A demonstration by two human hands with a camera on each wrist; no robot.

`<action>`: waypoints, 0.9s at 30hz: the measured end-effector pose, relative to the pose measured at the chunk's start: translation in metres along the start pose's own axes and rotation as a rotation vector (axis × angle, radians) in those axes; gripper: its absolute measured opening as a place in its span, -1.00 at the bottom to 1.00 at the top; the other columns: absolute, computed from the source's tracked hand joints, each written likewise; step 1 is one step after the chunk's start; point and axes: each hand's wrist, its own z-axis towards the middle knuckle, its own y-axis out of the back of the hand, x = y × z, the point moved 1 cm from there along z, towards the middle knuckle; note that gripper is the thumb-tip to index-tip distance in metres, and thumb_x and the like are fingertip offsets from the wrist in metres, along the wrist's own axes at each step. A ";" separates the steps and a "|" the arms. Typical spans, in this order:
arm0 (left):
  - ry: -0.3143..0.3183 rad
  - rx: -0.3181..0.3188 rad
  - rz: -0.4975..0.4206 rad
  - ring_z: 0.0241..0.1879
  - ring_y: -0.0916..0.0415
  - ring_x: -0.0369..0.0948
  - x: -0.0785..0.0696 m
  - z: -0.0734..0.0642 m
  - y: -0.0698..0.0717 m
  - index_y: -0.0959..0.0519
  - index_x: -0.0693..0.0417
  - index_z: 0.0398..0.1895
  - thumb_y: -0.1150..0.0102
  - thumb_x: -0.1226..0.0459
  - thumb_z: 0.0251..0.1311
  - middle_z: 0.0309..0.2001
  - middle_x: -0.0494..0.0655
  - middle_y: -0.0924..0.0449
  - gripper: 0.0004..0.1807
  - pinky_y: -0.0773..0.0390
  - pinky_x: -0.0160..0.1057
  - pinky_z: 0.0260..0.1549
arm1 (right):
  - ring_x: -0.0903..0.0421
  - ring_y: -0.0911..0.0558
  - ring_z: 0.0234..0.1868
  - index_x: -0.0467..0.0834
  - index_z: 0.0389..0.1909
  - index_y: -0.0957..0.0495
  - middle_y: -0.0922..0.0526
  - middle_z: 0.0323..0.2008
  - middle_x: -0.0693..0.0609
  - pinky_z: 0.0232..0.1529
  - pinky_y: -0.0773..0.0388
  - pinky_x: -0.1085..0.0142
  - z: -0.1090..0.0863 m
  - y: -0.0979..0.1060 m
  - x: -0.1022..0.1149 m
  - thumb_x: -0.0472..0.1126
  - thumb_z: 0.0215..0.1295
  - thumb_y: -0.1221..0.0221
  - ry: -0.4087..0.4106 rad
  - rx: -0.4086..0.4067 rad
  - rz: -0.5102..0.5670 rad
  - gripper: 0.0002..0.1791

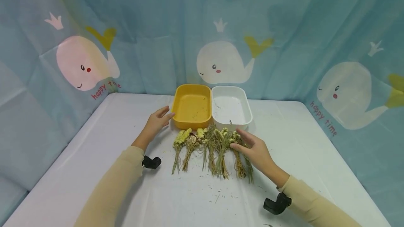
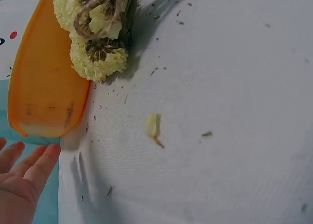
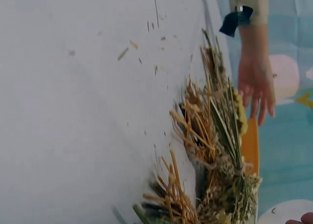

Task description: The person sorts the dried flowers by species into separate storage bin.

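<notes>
My left hand (image 1: 154, 123) hovers at the left side of a yellow tray (image 1: 190, 102), fingers loosely extended and nothing in them. Several small tied bunches of dried flowers (image 1: 222, 139) lie in a row in front of the trays, heads toward them and stems toward me. Pale yellow blooms (image 2: 100, 62) show close up in the left wrist view. Over the right end of the row is my right hand (image 1: 257, 151), its thumb and fingers spread apart without gripping. Whether it touches a bunch I cannot tell; only its fingertips (image 3: 305, 219) enter the right wrist view.
A white tray (image 1: 231, 104) adjoins the yellow one, with plant crumbs in both. Stem bits and a loose petal (image 2: 153, 123) are scattered on the white tablecloth (image 1: 176, 199). A blue curtain (image 1: 151, 62) printed with whales hangs behind and along both sides.
</notes>
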 end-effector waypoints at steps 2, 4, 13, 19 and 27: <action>0.009 -0.004 -0.018 0.48 -0.22 0.02 0.002 0.001 -0.001 -0.01 -0.04 0.60 -0.11 -0.10 0.37 0.59 -0.02 -0.01 -0.14 -0.47 -0.03 0.35 | -0.14 -0.40 0.42 -0.22 0.45 -0.29 -0.37 0.44 -0.14 0.32 -0.49 0.01 -0.002 -0.003 0.002 -0.03 0.28 -0.32 -0.012 0.005 0.038 -0.21; 0.006 -0.005 -0.037 0.48 -0.22 0.04 0.003 0.002 -0.002 -0.01 0.01 0.60 -0.10 -0.08 0.39 0.59 0.02 0.00 -0.15 -0.46 -0.02 0.35 | -0.14 -0.42 0.40 -0.24 0.44 -0.30 -0.38 0.42 -0.15 0.30 -0.52 0.02 -0.004 -0.006 0.004 -0.04 0.27 -0.34 -0.021 0.002 0.062 -0.21; 0.041 -0.004 -0.144 0.52 -0.15 -0.01 0.009 0.010 -0.006 0.00 -0.01 0.61 -0.09 0.01 0.43 0.60 0.00 0.02 -0.20 -0.47 -0.04 0.34 | -0.16 -0.55 0.29 -0.24 0.35 -0.43 -0.50 0.33 -0.18 0.20 -0.62 0.16 -0.009 -0.016 0.009 -0.02 0.19 -0.40 -0.090 -0.015 0.055 -0.26; 0.021 -0.011 -0.158 0.52 -0.16 -0.04 0.011 0.011 -0.006 0.02 -0.03 0.61 -0.07 0.04 0.44 0.60 -0.03 0.01 -0.21 -0.45 0.00 0.36 | -0.13 -0.66 0.15 -0.26 0.24 -0.53 -0.64 0.17 -0.23 0.06 -0.70 0.24 -0.007 -0.021 0.013 -0.02 0.14 -0.43 -0.122 -0.031 0.055 -0.31; 0.021 -0.007 -0.186 0.53 -0.12 -0.05 0.015 0.011 -0.009 -0.04 -0.05 0.60 -0.12 0.01 0.41 0.59 0.03 0.00 -0.20 -0.46 0.00 0.35 | -0.05 -0.73 0.02 -0.23 0.13 -0.62 -0.74 -0.01 -0.16 -0.05 -0.73 0.25 -0.010 -0.027 0.012 -0.03 0.12 -0.45 -0.189 -0.047 0.047 -0.41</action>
